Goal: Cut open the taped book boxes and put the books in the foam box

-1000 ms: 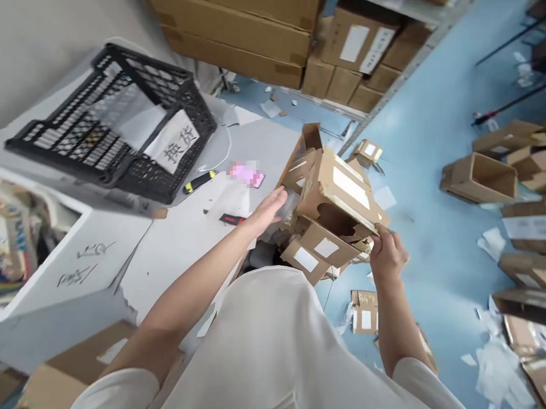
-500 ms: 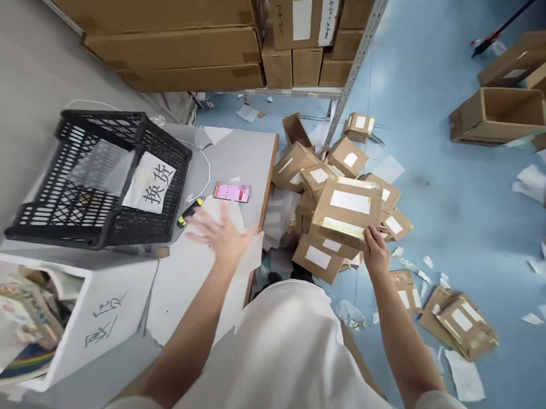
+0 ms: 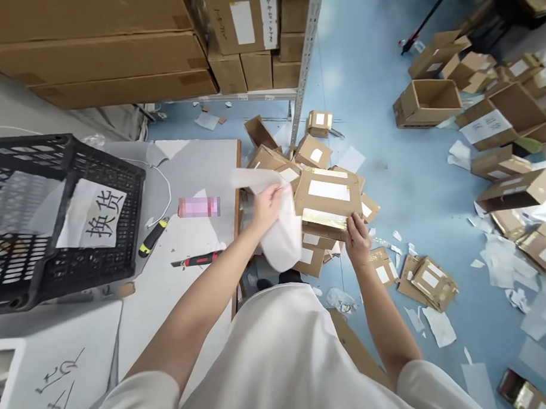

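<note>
Nearest the wearer, the left hand (image 3: pixel 266 209) shows the change: spread wide above the worktable half a second ago, it now pinches a thin white sheet (image 3: pixel 283 246) past the table edge. Both hands are therefore judged occupied, with sheet and carton side by side; contact between the two cannot be confirmed.

The left forearm reaches diagonally across the table edge, knuckles uppermost, thumb and fingers pressed together on the sheet. The right forearm angles forward and inward; the right hand (image 3: pixel 358 238) has its fingers closed on the near right corner of the carton (image 3: pixel 329 201), their undersides hidden. The carton is held above a pile of cartons (image 3: pixel 313 148).

On the worktable (image 3: pixel 204 165) lie a red-and-black cutter (image 3: pixel 201 259) and, farther off, a pink-screened phone (image 3: pixel 199 207). Beyond stands a metal shelf (image 3: pixel 304 60) bearing boxes.
</note>
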Tool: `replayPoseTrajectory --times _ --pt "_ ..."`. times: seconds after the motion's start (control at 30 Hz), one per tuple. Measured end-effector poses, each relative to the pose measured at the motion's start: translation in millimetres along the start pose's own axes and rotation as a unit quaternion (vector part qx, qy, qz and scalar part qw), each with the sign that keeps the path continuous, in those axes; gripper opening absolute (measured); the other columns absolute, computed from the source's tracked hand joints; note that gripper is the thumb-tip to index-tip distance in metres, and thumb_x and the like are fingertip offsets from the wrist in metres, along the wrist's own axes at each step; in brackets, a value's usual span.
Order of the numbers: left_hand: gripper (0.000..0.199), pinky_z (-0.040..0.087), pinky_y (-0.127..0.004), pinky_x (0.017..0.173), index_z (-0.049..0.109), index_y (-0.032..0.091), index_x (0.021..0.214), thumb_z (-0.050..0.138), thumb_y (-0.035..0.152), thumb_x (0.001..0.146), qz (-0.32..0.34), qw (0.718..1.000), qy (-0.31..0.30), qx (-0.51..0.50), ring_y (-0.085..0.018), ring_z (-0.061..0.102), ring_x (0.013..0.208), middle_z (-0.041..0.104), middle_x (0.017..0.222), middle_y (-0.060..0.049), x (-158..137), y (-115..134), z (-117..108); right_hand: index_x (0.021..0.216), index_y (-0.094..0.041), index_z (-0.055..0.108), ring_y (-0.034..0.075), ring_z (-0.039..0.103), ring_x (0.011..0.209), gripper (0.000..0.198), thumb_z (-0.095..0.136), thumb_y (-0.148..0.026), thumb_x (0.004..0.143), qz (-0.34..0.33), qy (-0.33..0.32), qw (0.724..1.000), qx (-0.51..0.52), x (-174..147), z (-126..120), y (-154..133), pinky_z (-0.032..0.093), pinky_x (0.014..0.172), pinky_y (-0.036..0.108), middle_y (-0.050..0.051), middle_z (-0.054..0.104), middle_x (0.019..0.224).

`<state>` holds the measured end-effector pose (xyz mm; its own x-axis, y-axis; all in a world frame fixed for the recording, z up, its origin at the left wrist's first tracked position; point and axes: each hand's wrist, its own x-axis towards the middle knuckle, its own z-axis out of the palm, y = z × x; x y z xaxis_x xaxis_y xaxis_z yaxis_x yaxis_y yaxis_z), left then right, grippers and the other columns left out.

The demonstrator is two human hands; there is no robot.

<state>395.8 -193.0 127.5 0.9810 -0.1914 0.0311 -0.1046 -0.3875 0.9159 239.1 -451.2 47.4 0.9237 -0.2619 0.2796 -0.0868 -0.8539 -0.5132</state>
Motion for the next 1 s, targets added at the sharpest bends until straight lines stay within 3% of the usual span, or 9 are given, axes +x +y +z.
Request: replayPoseTrajectory --times 0.13,0.2,0.37,0.53,0.6,0.67,0.73,0.87,1.0 --pt "0.049 0.017 -0.053 0.113 0.054 0.020 0.129 0.057 0.035 0.082 0.065 0.945 -0.308 0.093 -0.032 0.033 0.137 0.045 0.144 -0.011 38.7 18.0 59.4 0.140 -0.014 0.042 0.031 0.035 0.137 0.054 0.042 -0.036 0.091 -0.002 -0.111 0.994 -0.019 -12.5 9.5 1.0 0.047 0.099 0.048 0.020 0.030 0.151" --pt "0.065 0.008 -0.060 0.112 0.042 0.021 0.139 0.062 0.034 0.079 0.080 0.917 -0.353 0.165 -0.036 0.024 0.141 0.033 0.151 -0.013 39.6 14.4 62.2 0.148 -0.016 0.027 0.033 0.035 0.137 0.064 0.044 -0.036 0.090 0.023 -0.148 0.988 -0.031 -20.0 10.9 0.3 0.053 0.090 0.046 0.020 0.020 0.155" --pt "0.066 0.005 -0.059 0.113 0.032 0.017 0.145 0.054 0.030 0.084 0.054 0.924 -0.274 0.260 -0.032 0.025 0.141 0.030 0.152 -0.017 16.7 -17.1 0.6 0.151 -0.020 0.014 0.032 0.039 0.134 0.067 0.041 -0.032 0.092 0.058 -0.116 0.990 -0.047 -25.3 -2.0 -5.5 0.055 0.082 0.041 0.019 0.026 0.152" --pt "0.056 0.023 -0.047 0.114 0.043 0.012 0.137 0.050 0.034 0.085 -0.034 0.971 -0.092 0.219 -0.027 0.037 0.136 0.042 0.145 -0.017 -24.9 -59.8 -66.5 0.150 -0.021 0.021 0.031 0.036 0.135 0.062 0.040 -0.033 0.092 -0.015 -0.100 0.995 -0.027 5.8 0.8 -28.1 0.046 0.097 0.048 0.018 0.035 0.146" --pt "0.057 0.032 -0.041 0.110 0.048 0.013 0.134 0.053 0.038 0.083 -0.117 0.978 -0.081 0.152 -0.026 0.045 0.131 0.049 0.140 -0.016 -46.0 -75.7 -70.9 0.147 -0.022 0.029 0.035 0.029 0.138 0.061 0.045 -0.036 0.090 -0.055 -0.132 0.988 -0.051 22.3 15.3 -44.5 0.035 0.104 0.057 0.018 0.033 0.148" --pt "0.056 0.036 -0.039 0.108 0.056 0.016 0.126 0.062 0.041 0.076 -0.205 0.966 -0.137 0.081 -0.028 0.051 0.126 0.055 0.134 -0.014 -68.2 -88.7 -63.7 0.142 -0.024 0.037 0.040 0.019 0.140 0.062 0.055 -0.037 0.085 -0.091 -0.190 0.973 -0.091 36.3 35.5 -61.2 0.021 0.106 0.066 0.017 0.030 0.150" --pt "0.053 0.035 -0.040 0.108 0.063 0.020 0.115 0.070 0.042 0.068 -0.238 0.955 -0.173 0.043 -0.030 0.052 0.124 0.060 0.128 -0.012 -90.4 -98.0 -53.2 0.138 -0.023 0.043 0.040 0.024 0.139 0.058 0.058 -0.028 0.083 -0.094 -0.265 0.954 -0.106 47.4 57.9 -74.2 0.016 0.106 0.066 0.018 0.038 0.146" --pt "0.057 0.034 -0.043 0.109 0.065 0.020 0.112 0.075 0.045 0.062 -0.272 0.951 -0.145 -0.008 -0.033 0.050 0.125 0.059 0.130 -0.012 -125.4 -111.0 -45.9 0.113 -0.017 0.063 0.030 0.057 0.109 0.033 0.049 -0.013 0.084 0.008 -0.367 0.929 -0.040 65.5 97.4 -86.1 0.032 0.101 0.047 0.018 0.066 0.106" --pt "0.068 0.040 -0.044 0.104 0.055 0.017 0.128 0.068 0.050 0.069 -0.345 0.929 -0.110 -0.078 -0.033 0.052 0.123 0.050 0.139 -0.016 -133.1 -121.5 -46.7 0.106 -0.016 0.063 0.025 0.062 0.097 0.028 0.043 -0.021 0.086 0.048 -0.348 0.936 0.006 79.6 128.8 -99.8 0.044 0.090 0.037 0.014 0.068 0.100"
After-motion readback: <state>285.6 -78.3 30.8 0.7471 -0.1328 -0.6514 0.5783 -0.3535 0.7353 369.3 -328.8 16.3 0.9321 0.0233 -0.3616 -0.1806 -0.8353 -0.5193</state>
